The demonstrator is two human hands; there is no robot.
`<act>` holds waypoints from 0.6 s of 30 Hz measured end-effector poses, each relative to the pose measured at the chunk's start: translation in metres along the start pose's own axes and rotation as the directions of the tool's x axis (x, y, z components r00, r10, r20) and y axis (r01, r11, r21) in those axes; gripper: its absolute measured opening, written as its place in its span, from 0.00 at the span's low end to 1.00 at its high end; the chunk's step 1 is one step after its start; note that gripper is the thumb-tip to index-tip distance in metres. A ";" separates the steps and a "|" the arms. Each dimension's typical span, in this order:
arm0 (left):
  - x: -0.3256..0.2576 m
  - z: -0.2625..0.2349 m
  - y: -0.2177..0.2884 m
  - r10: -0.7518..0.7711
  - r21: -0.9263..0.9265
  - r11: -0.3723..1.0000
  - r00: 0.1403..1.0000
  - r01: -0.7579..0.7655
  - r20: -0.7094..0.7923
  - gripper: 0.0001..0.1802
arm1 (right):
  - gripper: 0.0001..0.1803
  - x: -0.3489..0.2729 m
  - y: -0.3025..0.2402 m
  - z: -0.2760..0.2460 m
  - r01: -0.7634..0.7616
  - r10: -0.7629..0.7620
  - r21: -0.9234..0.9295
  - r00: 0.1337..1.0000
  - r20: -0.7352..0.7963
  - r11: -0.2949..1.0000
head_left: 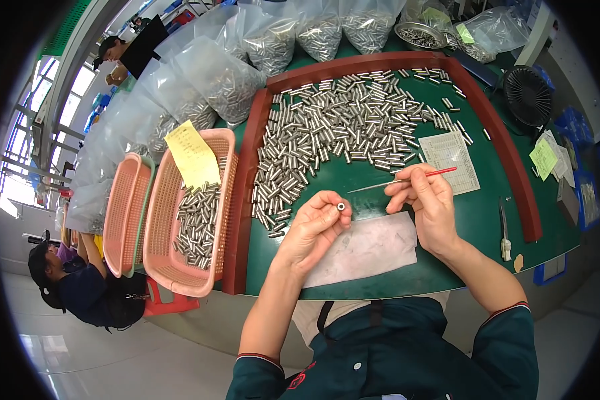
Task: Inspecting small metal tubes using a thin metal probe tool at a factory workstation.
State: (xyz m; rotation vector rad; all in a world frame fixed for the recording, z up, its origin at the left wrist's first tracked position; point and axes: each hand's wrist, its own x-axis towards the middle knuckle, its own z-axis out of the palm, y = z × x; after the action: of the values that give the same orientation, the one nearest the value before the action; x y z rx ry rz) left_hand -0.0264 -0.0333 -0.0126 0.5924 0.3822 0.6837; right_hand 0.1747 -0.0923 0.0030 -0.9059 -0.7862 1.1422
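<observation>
While the left hand (313,223) pinches a small silver metal tube (341,207) end-on between thumb and fingertips, its grip closed tight on the piece just above the near part of the worktop, the right hand (425,200) has its grip closed on a thin metal needle with a red handle (407,180), whose tip points left toward the tube but stays apart from it. Beneath both hands lies a pale grey rectangular cloth sheet (373,250), flat on the green worktop (473,220). Beyond the hands a wide scatter of short silver metal tubes (340,133) covers the green surface, bounded by a dark red raised border frame (513,167) that curves around the far and right sides. A white printed paper form (455,160) rests just right of the scatter, near the needle's red end. To the left of the frame stands a pink plastic mesh basket (163,220) holding more tubes, with a yellow paper note (193,157) propped in it, and a second pink basket (123,213) sits beside it. Clear plastic bags filled with metal tubes (267,40) are heaped along the far edge. At the right a small black fan (528,93) sits near yellow-green paper slips (543,157). Past the worktop's left side the floor is pale and glossy, with a seated person in dark clothes (80,287) there and bright windows (20,160) behind.
</observation>
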 end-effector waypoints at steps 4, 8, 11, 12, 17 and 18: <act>0.000 0.000 0.000 0.009 -0.019 1.000 1.000 -0.009 -0.010 0.08 | 0.15 0.001 0.000 -0.002 -0.072 0.069 0.089 0.997 0.043 0.993; 0.001 0.001 0.000 -0.001 -0.037 0.999 1.000 0.001 0.006 0.09 | 0.16 0.000 0.001 -0.001 -0.159 0.152 0.080 0.985 0.087 0.984; 0.002 0.000 0.000 -0.022 -0.046 0.999 0.999 0.024 0.029 0.09 | 0.15 0.002 0.001 -0.001 -0.148 0.143 0.087 0.988 0.066 0.985; 0.002 0.001 0.000 -0.022 -0.045 0.999 0.999 0.023 0.029 0.09 | 0.16 0.002 0.001 -0.002 -0.126 0.121 0.113 0.991 0.050 0.986; 0.002 0.002 -0.001 -0.018 -0.051 0.999 1.000 0.019 0.023 0.09 | 0.16 0.000 0.000 -0.003 -0.154 0.147 0.092 0.986 0.081 0.984; 0.002 0.002 -0.001 -0.016 -0.051 0.999 1.000 0.018 0.022 0.09 | 0.16 -0.001 0.001 -0.003 -0.163 0.156 0.066 0.983 0.095 0.984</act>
State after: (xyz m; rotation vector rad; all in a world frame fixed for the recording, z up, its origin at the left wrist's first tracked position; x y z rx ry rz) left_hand -0.0238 -0.0336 -0.0122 0.5466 0.3487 0.6686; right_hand 0.1766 -0.0933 0.0011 -0.8727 -0.7487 1.3519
